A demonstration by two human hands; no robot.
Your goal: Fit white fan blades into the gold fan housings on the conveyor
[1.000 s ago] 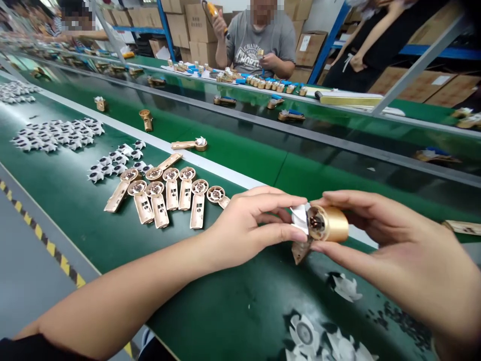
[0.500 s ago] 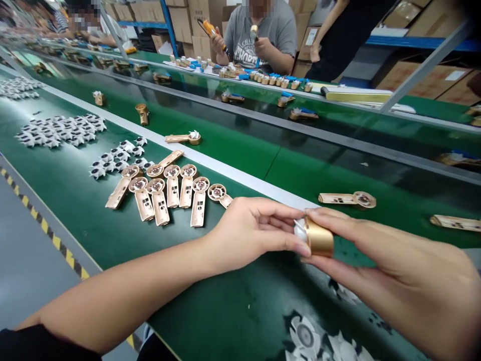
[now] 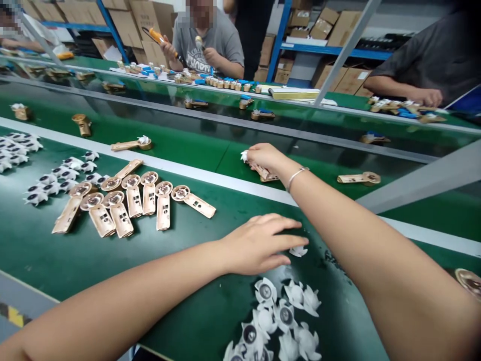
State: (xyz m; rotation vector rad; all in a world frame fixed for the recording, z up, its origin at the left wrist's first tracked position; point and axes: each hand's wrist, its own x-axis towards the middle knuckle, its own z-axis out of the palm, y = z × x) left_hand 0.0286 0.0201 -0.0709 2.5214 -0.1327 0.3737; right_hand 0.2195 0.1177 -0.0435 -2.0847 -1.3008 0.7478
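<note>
My right hand reaches over the white strip, its fingers closed on a gold fan housing at the green belt. A white fan impeller shows at the housing's left end; my fingers hide the rest of its round head. My left hand hovers low over the table, fingers spread and holding nothing. Just beyond its fingertips lies a single white impeller. Nearer to me is a loose pile of white impellers, some hub up, some hub down.
Several gold fan housings lie left of my left hand, with rows of white impellers behind them. More housings rest on the belt. A slanted metal post stands at right. Across the line, a person holds an orange tool.
My hands have parted. The right one has carried the gold housing with its impeller away to the belt, while the left has let go and opened above the table. The view has swung right.
</note>
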